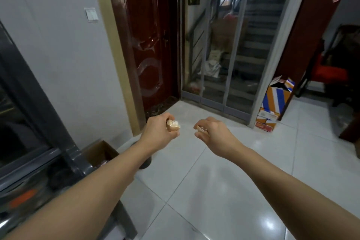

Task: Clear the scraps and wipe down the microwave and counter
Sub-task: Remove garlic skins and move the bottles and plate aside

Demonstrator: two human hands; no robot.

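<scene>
Evidently scraps were being carried off: pale crumpled food scraps (173, 125) were gripped in the curled left hand (160, 131), something small, perhaps a clear wrapper (200, 129), pinched in the right hand (211, 132); next, a bin was needed.

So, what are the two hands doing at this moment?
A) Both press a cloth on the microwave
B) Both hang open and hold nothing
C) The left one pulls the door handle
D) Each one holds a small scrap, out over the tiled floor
D: the left hand grips a pale crumpled scrap, and the right hand pinches a small scrap, both above the white tiled floor.
</scene>
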